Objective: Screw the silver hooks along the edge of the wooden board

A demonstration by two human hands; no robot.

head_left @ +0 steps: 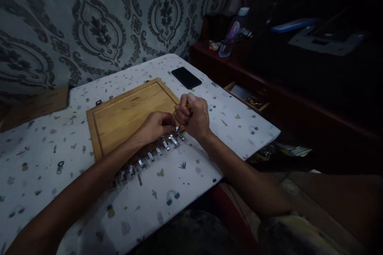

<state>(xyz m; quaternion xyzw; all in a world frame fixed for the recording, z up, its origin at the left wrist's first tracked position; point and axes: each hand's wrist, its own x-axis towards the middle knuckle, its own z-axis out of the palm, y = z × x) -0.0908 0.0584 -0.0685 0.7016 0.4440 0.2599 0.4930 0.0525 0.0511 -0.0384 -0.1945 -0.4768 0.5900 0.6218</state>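
A wooden board [131, 105] with a grooved border lies flat on the table. Along its near edge runs a row of small shiny metal pieces [150, 156], like clips or brackets. My left hand [157, 124] rests over the board's near right part, with thumb and fingers pinched together close to the last metal piece [177, 129]. Whatever sits between those fingertips is too small to make out. Beside it, at the board's right corner, my right hand [193, 115] is closed in a fist. A little yellow shows between its fingers, but the thing gripped is mostly hidden.
A black phone [186, 77] lies on the patterned tablecloth [185, 179] behind my hands. Flat cardboard [38, 105] is at the left by the wall. On the right, a dark red cabinet [215, 63] has an open drawer [248, 95] and a clear bottle [233, 34] on top.
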